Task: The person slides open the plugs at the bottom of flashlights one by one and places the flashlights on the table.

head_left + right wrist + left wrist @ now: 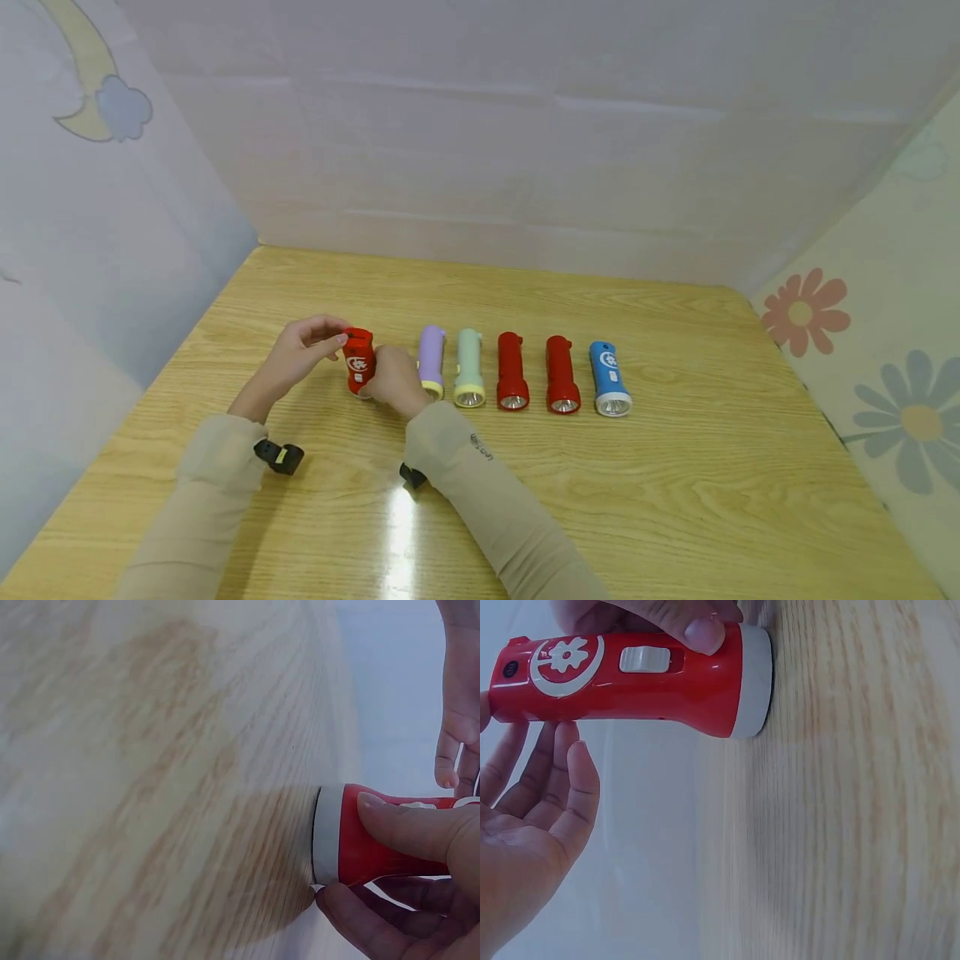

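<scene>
A red flashlight (358,364) with a white flower emblem and a white switch stands upright at the left end of a row, its white lens ring (753,681) down on the table. My right hand (397,379) grips it low, the thumb (409,825) lying along the red body just above the ring. At its upper end is my left hand (303,350), fingers loosely bent. Its fingertips touch the tail end and side, while the palm stays apart from the flashlight. In the left wrist view the emblem and switch (645,659) face the camera.
To the right lie a purple flashlight (431,357), a pale green one (469,362), two dark red ones, a left one (512,367) and a right one (559,369), and a blue one (607,371). They rest on the wooden table (675,500), lenses toward me. Patterned sheets hang around the table.
</scene>
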`<state>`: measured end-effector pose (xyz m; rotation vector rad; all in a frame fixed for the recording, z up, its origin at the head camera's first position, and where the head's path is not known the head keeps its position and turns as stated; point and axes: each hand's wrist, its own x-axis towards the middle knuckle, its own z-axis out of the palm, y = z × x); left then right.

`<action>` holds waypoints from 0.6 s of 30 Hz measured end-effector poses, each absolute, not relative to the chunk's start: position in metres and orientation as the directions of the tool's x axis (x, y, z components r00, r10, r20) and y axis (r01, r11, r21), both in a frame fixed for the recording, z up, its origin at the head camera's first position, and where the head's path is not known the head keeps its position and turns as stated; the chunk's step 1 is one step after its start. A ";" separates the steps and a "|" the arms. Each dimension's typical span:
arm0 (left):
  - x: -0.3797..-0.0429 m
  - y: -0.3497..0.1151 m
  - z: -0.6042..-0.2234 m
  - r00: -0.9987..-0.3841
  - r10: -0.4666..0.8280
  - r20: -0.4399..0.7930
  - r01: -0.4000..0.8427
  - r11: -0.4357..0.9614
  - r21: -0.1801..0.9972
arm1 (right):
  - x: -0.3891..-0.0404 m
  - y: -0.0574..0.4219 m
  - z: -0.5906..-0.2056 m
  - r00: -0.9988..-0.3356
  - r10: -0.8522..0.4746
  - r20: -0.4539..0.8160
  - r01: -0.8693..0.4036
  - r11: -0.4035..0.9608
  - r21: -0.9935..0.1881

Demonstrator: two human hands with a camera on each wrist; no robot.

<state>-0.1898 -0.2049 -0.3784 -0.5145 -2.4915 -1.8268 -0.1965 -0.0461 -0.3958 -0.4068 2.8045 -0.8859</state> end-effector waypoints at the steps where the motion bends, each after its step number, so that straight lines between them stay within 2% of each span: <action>1: -0.189 -0.205 -0.378 -0.945 0.259 0.198 0.267 0.269 0.925 | -0.196 -0.046 -0.396 -0.948 -0.307 -0.078 -0.208 0.789 -0.578; 9: -0.188 -0.206 -0.378 -0.951 0.244 0.189 0.260 0.305 0.916 | -0.199 -0.050 -0.398 -0.948 -0.306 -0.088 -0.216 0.822 -0.526; 18: -0.188 -0.206 -0.374 -0.973 0.168 0.156 0.197 0.270 0.942 | -0.200 -0.055 -0.401 -0.950 -0.299 -0.094 -0.214 0.838 -0.501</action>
